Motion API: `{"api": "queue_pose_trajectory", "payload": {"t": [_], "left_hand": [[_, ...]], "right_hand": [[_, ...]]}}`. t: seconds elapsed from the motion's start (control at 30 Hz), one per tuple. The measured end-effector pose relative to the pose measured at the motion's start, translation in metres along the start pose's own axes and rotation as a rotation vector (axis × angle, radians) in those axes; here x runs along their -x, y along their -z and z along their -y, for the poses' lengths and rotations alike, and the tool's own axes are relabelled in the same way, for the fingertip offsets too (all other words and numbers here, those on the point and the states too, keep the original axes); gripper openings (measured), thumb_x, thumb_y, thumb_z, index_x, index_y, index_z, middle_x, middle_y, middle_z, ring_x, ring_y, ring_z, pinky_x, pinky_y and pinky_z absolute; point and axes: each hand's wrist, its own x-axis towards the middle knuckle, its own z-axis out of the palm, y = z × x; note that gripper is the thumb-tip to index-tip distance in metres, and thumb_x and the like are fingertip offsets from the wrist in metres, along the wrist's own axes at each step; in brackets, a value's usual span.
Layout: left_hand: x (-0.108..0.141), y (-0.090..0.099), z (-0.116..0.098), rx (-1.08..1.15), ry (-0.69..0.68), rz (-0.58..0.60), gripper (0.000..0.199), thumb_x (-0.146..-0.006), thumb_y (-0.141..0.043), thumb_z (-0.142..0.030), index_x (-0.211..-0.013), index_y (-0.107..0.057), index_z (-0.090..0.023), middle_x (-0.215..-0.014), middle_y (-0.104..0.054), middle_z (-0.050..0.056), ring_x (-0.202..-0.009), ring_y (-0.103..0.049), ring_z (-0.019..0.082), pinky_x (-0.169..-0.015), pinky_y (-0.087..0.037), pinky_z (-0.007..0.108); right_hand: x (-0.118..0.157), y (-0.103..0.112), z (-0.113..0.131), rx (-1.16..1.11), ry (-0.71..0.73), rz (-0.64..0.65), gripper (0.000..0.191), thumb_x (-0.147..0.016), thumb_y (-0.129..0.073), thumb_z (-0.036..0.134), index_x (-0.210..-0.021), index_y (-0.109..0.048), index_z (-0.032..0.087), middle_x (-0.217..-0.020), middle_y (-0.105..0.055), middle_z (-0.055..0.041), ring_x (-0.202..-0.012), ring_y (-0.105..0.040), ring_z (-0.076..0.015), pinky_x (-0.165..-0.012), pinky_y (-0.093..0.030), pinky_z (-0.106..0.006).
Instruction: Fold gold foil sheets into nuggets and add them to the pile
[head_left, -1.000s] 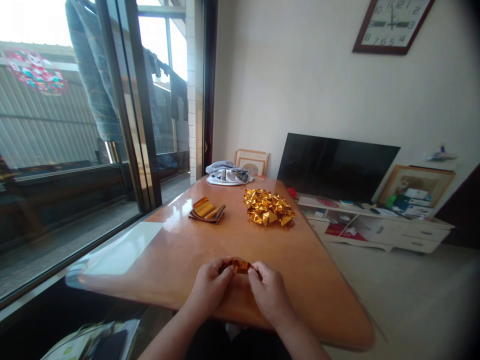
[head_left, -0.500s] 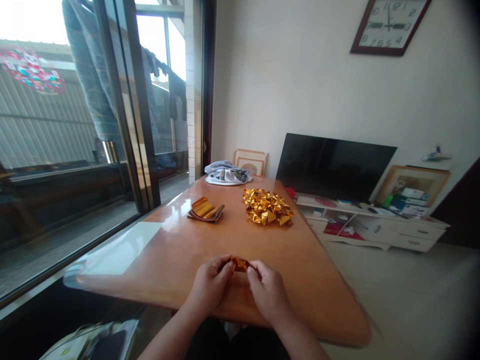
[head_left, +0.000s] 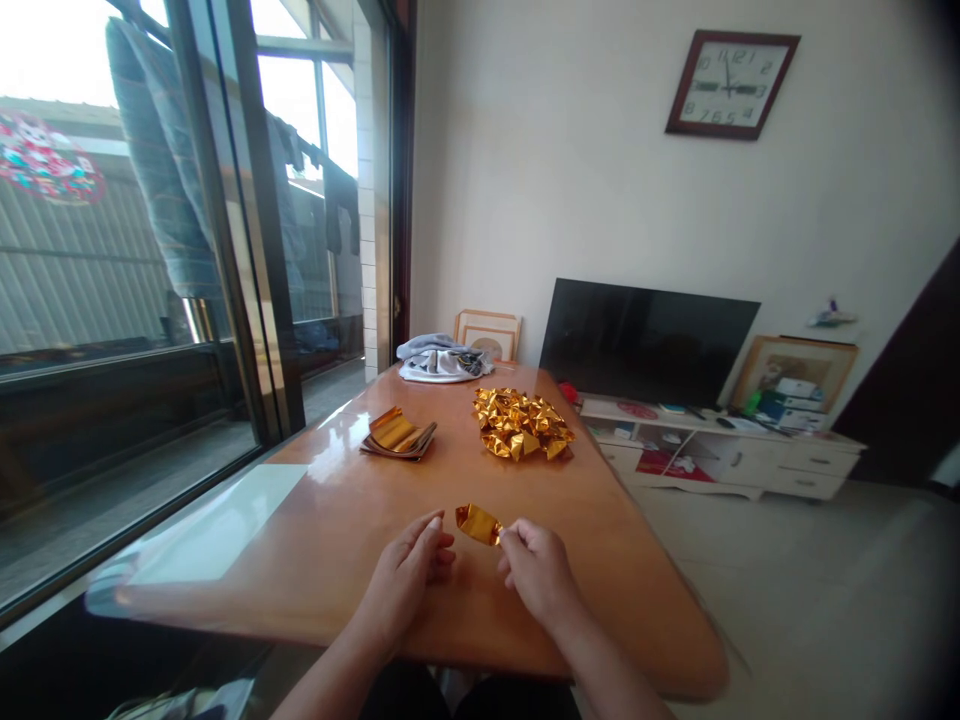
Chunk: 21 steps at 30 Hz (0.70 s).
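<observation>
R hand [head_left: 536, 572] w/ gold foil [head_left: 478, 524]

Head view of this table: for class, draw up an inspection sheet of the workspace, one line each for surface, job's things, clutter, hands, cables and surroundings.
Surface: glossy wooden table, with sun glare near the window side.
Job's things: folded gold foil piece between the hands; heap of folded gold foil pieces; stack of foil sheets.
Clutter: crumpled grey cloth at the far end.
Hands: right hand pinches the foil piece; left hand is open beside it.
Cables: nothing seen.
Surroundings: glass door at left, wall clock, dark television on a white cabinet.
</observation>
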Motion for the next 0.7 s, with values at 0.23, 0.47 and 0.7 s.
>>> {"api": "queue_pose_trajectory", "payload": {"t": [0.23,0.47,0.7], "left_hand": [[-0.009,-0.005,-0.009,0.049,0.047,0.029,0.057,-0.082,-0.069,-0.052,-0.126,-0.065,-0.015,-0.109,-0.071,0.014,-0.098,-0.071,0.026,-0.087,-0.058,0.037],[-0.06,-0.002,-0.025,-0.107,-0.089,-0.009,0.058,-0.078,-0.068,-0.059,-0.111,-0.069,-0.012,-0.099,-0.072,0.013,-0.088,-0.07,0.023,-0.081,-0.056,0.037],[-0.133,0.002,-0.041,-0.227,-0.299,-0.132,0.051,-0.083,-0.059,-0.055,-0.106,-0.067,-0.011,-0.098,-0.072,0.012,-0.084,-0.068,0.021,-0.073,-0.053,0.032]], "right_hand": [[-0.019,0.008,0.007,-0.108,-0.123,0.024,0.025,-0.085,-0.052,0.038,-0.067,-0.052,0.021,-0.05,-0.06,0.0021,-0.04,-0.049,-0.0111,-0.045,-0.033,-0.021],[-0.039,0.017,0.013,-0.175,-0.174,0.04,0.021,-0.081,-0.052,0.035,-0.065,-0.054,0.02,-0.044,-0.049,0.0053,-0.04,-0.038,-0.0087,-0.043,-0.025,-0.02],[-0.063,0.015,0.007,-0.204,-0.174,0.054,0.024,-0.082,-0.053,0.038,-0.069,-0.056,0.019,-0.045,-0.047,0.006,-0.04,-0.034,-0.008,-0.042,-0.022,-0.02]]}}
